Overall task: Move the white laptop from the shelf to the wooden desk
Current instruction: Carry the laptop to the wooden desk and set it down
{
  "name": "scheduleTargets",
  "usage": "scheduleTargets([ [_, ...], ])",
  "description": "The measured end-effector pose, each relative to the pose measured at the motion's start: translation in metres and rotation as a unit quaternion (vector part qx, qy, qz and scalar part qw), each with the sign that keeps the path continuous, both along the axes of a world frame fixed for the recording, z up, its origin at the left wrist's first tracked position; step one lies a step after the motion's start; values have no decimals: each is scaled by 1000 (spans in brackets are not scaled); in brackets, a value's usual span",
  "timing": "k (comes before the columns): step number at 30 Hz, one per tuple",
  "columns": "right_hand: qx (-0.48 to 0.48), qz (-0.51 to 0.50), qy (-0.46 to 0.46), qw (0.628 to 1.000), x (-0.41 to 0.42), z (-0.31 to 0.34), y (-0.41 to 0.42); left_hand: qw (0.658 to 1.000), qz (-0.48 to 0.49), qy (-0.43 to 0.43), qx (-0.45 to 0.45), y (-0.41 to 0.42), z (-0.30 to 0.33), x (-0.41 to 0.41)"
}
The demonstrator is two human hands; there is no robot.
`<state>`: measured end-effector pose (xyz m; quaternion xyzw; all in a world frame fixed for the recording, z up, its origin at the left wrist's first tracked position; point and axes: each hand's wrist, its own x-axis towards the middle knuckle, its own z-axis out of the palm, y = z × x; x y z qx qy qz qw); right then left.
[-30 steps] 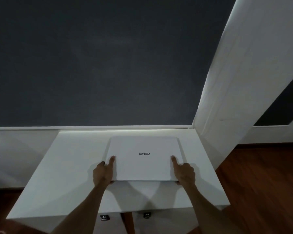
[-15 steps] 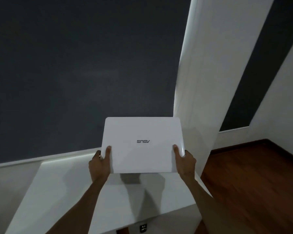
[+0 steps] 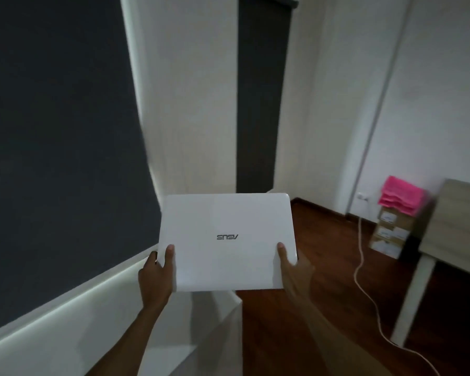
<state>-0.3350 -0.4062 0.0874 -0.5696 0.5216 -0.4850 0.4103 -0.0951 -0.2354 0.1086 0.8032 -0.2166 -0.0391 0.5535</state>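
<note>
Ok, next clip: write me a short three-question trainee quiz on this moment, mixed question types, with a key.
1. True or false: the white laptop is closed and held off the shelf by both hands.
2. Multiple choice: where does the wooden desk stand relative to the laptop? A) to the left B) to the right C) directly beneath it
3. Short answer: what lies across the wooden floor between the person and the desk?

Key
1. True: the left hand and right hand grip its near corners, thumbs on the lid.
2. B
3. A white cable, which runs down from the wall socket.
</note>
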Motion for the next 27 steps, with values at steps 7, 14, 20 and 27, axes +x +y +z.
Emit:
scheduleTargets([
  [7, 28, -114, 28, 993, -176, -4, -37, 981, -188, 38, 12, -111, 10, -128],
  [14, 35, -187, 42, 981, -333, 10, -44, 955, -294, 34, 20, -188, -3, -265],
  [20, 47, -260, 96, 960, -429, 7, -50, 929, -369, 25, 26, -242, -4, -365],
  [27, 70, -334, 114, 933, -507, -14, -95, 899, -437, 36, 6, -329, -19, -445],
])
